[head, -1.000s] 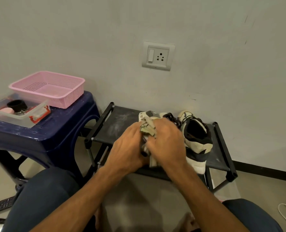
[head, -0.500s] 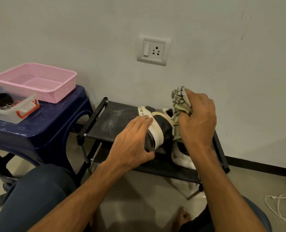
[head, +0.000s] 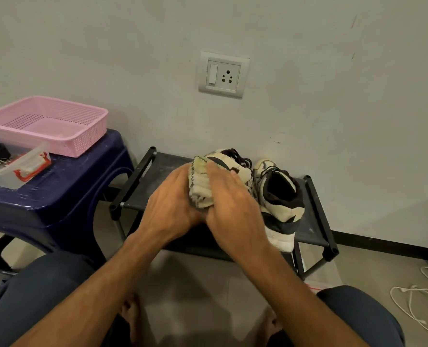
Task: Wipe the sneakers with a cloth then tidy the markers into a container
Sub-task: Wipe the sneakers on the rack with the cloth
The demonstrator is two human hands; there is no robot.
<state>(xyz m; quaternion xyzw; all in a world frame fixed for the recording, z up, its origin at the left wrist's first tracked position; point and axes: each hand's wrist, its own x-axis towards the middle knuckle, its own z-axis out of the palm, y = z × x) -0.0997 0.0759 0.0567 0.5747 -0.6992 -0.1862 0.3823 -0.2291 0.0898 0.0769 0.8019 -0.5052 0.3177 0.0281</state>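
Note:
Two cream and dark sneakers stand on a low black rack [head: 315,211]. The left sneaker [head: 229,162] is mostly hidden behind my hands; only its laced front shows. My left hand [head: 172,209] grips its near end from the left side. My right hand [head: 230,209] holds a bunched pale cloth [head: 200,189] and presses it onto that sneaker. The right sneaker [head: 280,201] stands untouched beside it, its heel towards me. No markers are visible.
A blue plastic stool [head: 57,196] at the left carries a pink mesh basket [head: 47,123] and a clear box with red clips [head: 15,166] holding small items. White cables [head: 420,301] lie on the floor at right. My knees fill the bottom corners.
My right hand has brought the cloth down and back from the sneaker's far top onto its near part. My left hand has closed in on the sneaker's near end.

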